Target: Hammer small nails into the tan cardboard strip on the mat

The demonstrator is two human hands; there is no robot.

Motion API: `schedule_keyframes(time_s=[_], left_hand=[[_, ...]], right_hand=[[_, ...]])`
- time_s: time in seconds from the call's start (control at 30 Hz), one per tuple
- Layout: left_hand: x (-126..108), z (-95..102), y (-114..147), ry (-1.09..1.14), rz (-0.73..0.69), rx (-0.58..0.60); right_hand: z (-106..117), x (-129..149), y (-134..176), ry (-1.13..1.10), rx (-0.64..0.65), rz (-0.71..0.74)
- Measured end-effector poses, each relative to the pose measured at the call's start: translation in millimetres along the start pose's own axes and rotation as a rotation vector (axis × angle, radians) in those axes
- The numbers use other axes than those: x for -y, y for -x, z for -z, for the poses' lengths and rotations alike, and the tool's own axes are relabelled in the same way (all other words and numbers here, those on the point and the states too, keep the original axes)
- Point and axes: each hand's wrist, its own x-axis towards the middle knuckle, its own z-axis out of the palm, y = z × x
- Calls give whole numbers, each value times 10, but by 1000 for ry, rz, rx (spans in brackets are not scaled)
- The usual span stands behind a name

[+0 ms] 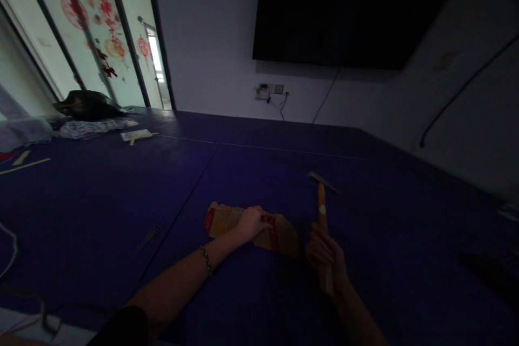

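Observation:
My right hand [325, 254] is wrapped round the wooden handle of a hammer [321, 205]. The hammer stands nearly upright, its dark metal head at the top, apart from the cardboard. A torn, flattened piece of printed brown cardboard [223, 220] with red patches lies on the dark blue surface. Over its middle rests my left hand [252, 223], with thumb and fingers closed in a pinch. What those fingertips hold, if anything, is too dark and small to make out. Several thin metal rods [150, 235] lie to the left of my left forearm.
Straight ahead, a large black screen [348, 11] hangs on the wall above a socket [270, 91] with cords. A black bag [87, 104] and a white packet [135, 134] lie at the far left. At the right edge sits a dark object [490, 275].

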Motion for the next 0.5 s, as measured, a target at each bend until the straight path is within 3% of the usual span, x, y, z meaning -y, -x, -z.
schedule_keyframes(time_s=[0.13, 0.27, 0.33, 0.5], left_hand=[[-16, 198, 107, -21, 27, -38], [130, 624, 457, -66, 128, -136], [287, 874, 735, -150, 232, -175], [784, 1342, 1459, -366, 691, -213]], right_hand=[[-59, 38, -7, -36, 16, -6], [-54, 40, -16, 25, 62, -11], [-51, 23, -22, 77, 76, -20], [-76, -15, -51, 178, 80, -74]])
